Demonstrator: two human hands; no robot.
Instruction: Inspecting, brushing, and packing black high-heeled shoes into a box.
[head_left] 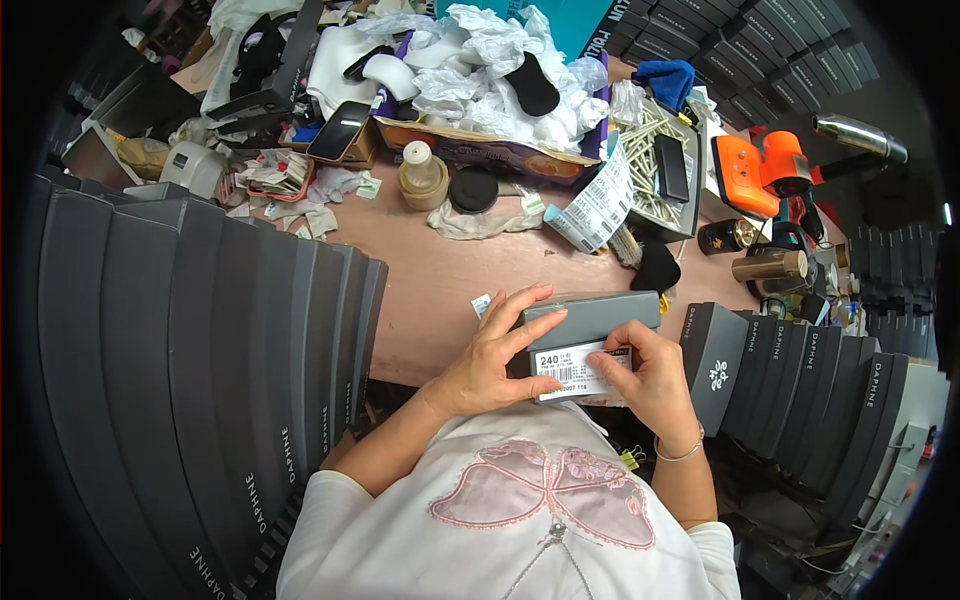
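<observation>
Pink tabletop (430,290) lies bare to the left of the work, giving open room as far as the row of dark boxes (200,330) along the left side. Grey box (590,310) sits at the table's near edge, close to the person's torso, with a white label (570,375) on its near side. Left hand (490,365): fingers spread across the box's upper left corner, thumb on the label's lower left. Right hand (650,375): thumb and forefinger close together on the label's upper right; whether they pinch or press cannot be told. Clearance right is tight, a second group of boxes (710,365) standing near that hand. Beyond the box, a black pad (656,268) and printed sheet (595,205) limit the far side.
</observation>
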